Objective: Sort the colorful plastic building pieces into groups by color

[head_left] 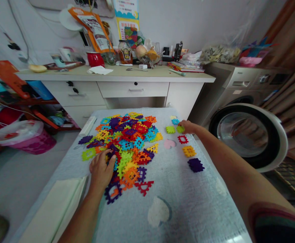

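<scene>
My left hand [101,167] rests at the near left edge of a heap of colourful plastic interlocking tiles [127,132]. Its thumb stands apart from the fingers, whose tips reach in among the pieces. On the right side of the cloth my right hand [187,126] pinches a yellow-green tile [180,129] at the tabletop. Just left of it lies another yellow-green tile [170,129], with a blue tile [175,121] behind. Toward me, a red square frame tile [182,139], an orange-yellow tile [189,151] and a dark purple tile [196,165] form a column.
A pale cloth with heart shapes [182,202] covers the table. Folded white material [53,206] lies at its left edge, and a white box [88,126] at the far left corner. Beyond stands a cluttered counter [127,77]. A washing machine [238,87] has its door open at right.
</scene>
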Motion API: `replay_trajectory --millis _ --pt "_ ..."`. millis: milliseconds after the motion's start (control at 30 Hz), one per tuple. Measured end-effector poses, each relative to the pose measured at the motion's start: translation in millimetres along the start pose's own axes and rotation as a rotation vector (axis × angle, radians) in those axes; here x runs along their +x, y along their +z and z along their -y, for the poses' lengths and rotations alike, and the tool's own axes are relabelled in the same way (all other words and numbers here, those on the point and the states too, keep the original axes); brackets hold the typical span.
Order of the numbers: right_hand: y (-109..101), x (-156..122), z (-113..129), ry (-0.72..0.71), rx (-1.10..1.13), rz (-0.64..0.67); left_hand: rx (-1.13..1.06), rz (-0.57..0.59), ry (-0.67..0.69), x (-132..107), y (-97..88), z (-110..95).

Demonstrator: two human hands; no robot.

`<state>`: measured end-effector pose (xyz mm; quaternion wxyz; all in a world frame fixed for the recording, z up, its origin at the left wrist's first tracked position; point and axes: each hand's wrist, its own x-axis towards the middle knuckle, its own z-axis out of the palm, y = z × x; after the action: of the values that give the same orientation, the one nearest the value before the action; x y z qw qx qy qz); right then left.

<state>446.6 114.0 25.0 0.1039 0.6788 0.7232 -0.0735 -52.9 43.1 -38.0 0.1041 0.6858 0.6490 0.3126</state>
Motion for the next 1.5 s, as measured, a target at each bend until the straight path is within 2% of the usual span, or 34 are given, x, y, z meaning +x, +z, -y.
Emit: replay_trajectory --millis 433,600,700,800,1000,1500 --pt "0.1 -2.7 -1.9 -0.01 0.017 0.002 0.013 0.002 0.001 0.0 -0.3 -0.6" --pt "-6.4 -2.3 -3.5 -0.005 0.011 -0.048 0.019 0.003 -0.006 -0.2 -0.5 -1.5" --pt "-10.3 1.0 7.3 -0.054 0.008 -0.085 0.023 0.006 -0.007 -0.1 0.1 -1.2" --pt "-11.5 4.7 28.1 -0.081 -0.015 -0.084 0.02 0.002 -0.006 0.1 0.5 -0.2" --pt "-10.4 10.4 59.3 -0.038 -0.09 -0.023 0.029 -0.003 0.002 -0.2 0.4 1.3" --pt "-12.5 7.1 56.6 -0.014 -0.06 0.023 0.018 -0.013 0.008 -0.1 1.7 1.9"
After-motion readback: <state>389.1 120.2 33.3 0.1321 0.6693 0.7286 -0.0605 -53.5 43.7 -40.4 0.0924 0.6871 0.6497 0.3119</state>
